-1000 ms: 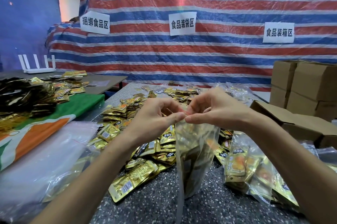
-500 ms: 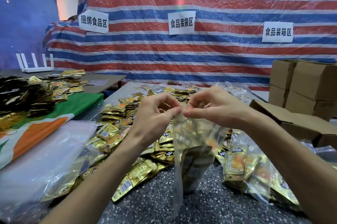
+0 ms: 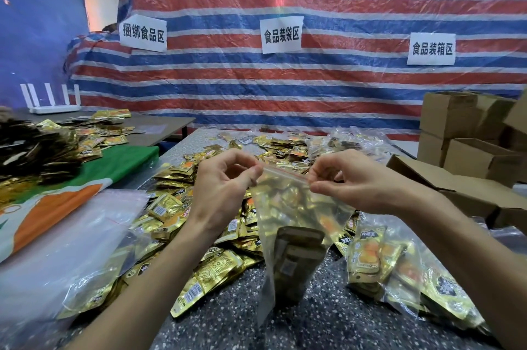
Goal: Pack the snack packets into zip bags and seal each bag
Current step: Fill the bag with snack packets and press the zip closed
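Zip bag [image 3: 296,218] — clear, red-lined top, gold snack packets [image 3: 296,261] inside, hanging upright

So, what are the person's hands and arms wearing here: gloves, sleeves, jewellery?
Nothing visible. The left hand and right hand are bare, with no gloves, rings or watch, and no sleeve shows on either side up to the frame edge.
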The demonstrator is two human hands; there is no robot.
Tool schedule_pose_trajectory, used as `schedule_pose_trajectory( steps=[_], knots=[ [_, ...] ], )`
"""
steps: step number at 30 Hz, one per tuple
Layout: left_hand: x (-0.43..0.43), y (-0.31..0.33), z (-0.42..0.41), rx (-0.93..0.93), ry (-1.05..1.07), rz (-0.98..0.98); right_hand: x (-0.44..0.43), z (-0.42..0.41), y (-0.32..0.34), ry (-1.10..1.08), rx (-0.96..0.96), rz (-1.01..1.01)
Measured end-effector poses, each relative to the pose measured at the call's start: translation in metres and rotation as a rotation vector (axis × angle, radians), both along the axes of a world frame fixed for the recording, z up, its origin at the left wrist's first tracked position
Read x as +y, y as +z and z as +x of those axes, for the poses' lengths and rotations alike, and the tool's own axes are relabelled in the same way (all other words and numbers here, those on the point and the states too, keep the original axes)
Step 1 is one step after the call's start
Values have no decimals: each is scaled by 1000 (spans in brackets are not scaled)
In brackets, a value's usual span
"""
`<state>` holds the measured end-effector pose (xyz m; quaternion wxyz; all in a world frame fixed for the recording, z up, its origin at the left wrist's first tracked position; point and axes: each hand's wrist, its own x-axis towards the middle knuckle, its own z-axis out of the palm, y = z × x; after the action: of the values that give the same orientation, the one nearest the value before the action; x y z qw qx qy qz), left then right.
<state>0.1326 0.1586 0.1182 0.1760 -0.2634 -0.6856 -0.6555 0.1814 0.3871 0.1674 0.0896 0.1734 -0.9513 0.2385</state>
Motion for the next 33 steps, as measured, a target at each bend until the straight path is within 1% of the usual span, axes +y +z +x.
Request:
schedule_pose_trajectory(
  steps=[2,5,8,12,14,16,19,22,26,33],
  knots=[
    [2,-1,1,-7,2,-14,1,0,-2,-29,24,42],
    [2,-2,1,-40,-71,-40,3,2,-3,-48,66,68],
    [0,-2,2,-40,-136,-84,6,5,-6,-64,124,53],
    [-2,-1,0,-19,-129,-89,5,8,-7,-36,172,-11],
    [-4,-2,-4,-31,-111,-58,5,8,-7,-16,150,-28],
    [-5,-4,-7,-35,-100,-37,8,8,-9,-7,84,-46],
    [-9,-6,-11,-53,-89,2,15,7,-15,-41,7,-61],
    [-14,-8,-12,-60,-107,13,19,7,-19,-69,24,-130],
    [-18,-9,-13,-78,-105,19,24,9,-17,-32,5,-215],
    [-23,-11,-15,-67,-99,18,25,8,-16,-50,13,-231]
  ],
)
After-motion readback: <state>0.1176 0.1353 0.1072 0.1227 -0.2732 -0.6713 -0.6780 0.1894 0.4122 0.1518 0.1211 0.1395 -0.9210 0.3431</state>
